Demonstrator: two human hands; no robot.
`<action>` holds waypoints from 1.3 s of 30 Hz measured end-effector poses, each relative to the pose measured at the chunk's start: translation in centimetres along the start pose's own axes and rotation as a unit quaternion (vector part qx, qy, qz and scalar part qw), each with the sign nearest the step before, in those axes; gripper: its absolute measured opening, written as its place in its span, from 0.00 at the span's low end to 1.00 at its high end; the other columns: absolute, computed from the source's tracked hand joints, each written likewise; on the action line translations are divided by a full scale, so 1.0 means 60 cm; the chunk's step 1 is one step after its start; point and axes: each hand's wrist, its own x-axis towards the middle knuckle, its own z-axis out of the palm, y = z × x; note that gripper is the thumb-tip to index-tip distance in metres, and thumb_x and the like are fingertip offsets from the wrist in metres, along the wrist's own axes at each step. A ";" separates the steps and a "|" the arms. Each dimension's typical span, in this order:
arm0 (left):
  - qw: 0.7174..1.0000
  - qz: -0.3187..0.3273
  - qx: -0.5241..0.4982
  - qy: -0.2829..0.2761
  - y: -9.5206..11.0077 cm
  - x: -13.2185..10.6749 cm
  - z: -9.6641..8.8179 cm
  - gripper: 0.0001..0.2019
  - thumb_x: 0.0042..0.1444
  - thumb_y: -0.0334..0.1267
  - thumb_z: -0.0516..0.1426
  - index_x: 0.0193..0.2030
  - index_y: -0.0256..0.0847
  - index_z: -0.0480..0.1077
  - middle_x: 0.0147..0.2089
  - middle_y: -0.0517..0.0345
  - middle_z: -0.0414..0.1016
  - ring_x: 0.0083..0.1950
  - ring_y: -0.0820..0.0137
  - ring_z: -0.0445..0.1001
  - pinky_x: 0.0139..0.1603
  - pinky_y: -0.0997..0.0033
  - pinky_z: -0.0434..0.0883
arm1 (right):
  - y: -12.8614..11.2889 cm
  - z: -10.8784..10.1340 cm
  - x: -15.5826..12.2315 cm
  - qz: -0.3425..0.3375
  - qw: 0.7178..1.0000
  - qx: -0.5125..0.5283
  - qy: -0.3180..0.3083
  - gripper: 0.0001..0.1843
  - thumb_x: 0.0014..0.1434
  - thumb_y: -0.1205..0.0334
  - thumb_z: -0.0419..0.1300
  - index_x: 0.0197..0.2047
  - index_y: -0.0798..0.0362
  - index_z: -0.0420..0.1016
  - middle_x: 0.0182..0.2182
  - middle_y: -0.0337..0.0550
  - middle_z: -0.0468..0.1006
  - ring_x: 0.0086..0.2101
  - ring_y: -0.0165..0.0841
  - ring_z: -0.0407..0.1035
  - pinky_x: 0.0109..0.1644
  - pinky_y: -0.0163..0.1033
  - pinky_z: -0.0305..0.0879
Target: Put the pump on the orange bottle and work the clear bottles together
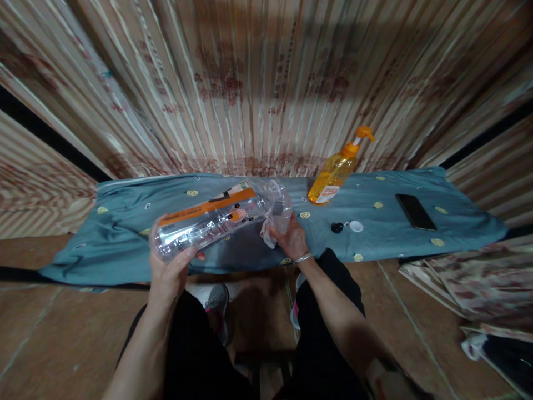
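Observation:
A large clear plastic bottle (pixel 216 219) with an orange label lies tilted in the air above the blue-green cloth. My left hand (pixel 171 272) grips it round its wide base at the left. At the other end, my right hand (pixel 291 239) is closed on a crumpled white tissue (pixel 268 233), against a clear, cup-like plastic part (pixel 283 208) at the bottle's upper end. Whether that part is separate from the bottle, I cannot tell. Right of this hand lie a small black cap (pixel 337 227) and a white round lid (pixel 356 226).
A pump bottle (pixel 333 175) of orange liquid stands on the cloth (pixel 258 261) toward the back. Farther right lies a dark phone (pixel 415 211). Patterned curtains (pixel 250 100) hang behind and at both sides. My legs and shoes are below the front edge.

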 end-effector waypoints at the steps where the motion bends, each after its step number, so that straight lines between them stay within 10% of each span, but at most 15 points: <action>1: 1.000 0.005 0.001 -0.002 0.000 0.000 0.000 0.35 0.33 0.39 0.74 0.52 0.46 0.72 0.45 0.55 0.72 0.32 0.69 0.72 0.19 0.74 0.73 | 0.001 0.001 0.001 0.001 1.000 -0.001 0.000 0.37 0.54 0.52 0.68 0.61 0.60 0.63 0.50 0.60 0.80 0.50 0.49 0.77 0.50 0.46 0.74; 39: 1.000 -0.002 -0.005 0.002 -0.012 0.007 -0.007 0.48 0.34 0.40 0.74 0.66 0.49 0.65 0.55 0.49 0.72 0.37 0.68 0.74 0.22 0.77 0.72 | 0.012 -0.026 0.015 -0.037 0.990 0.120 -0.066 0.42 0.53 0.47 0.67 0.65 0.55 0.60 0.52 0.53 0.80 0.48 0.45 0.78 0.54 0.50 0.75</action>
